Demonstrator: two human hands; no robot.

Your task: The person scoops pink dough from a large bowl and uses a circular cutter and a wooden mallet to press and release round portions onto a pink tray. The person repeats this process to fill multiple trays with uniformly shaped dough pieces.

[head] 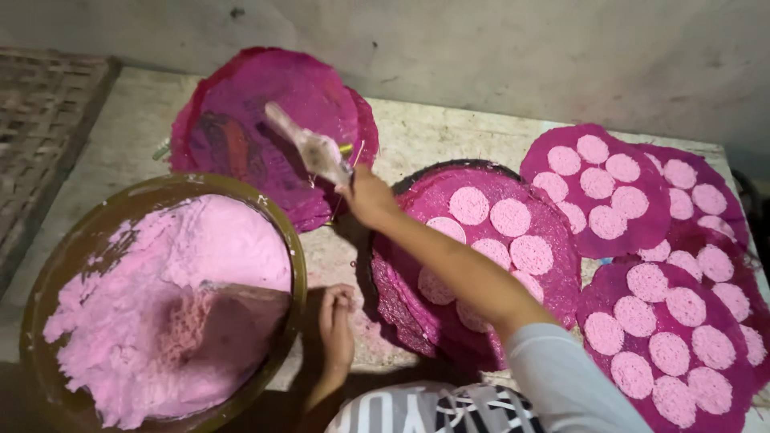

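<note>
Lower left: bowl (48,265) of pink paste (160,321) on the counter (449,128). Left hand (337,325) rests beside the bowl's rim, fingers curled, grip on nothing. Right hand (369,196), arm stretched to upper centre, grip closed around a scoop (309,144) over the empty magenta mat (265,104). Looks like portioning; the next dab needs a steady tilt. Right: mats with pink discs (489,216).

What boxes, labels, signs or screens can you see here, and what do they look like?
No boxes, packets, signs or screens in view.
Print on the person's shirt: bottom edge, white marks on dark cloth.
Colourful printed sheet: under the stained magenta mat at top left, blurred red and dark patches, maybe old packaging.
</note>
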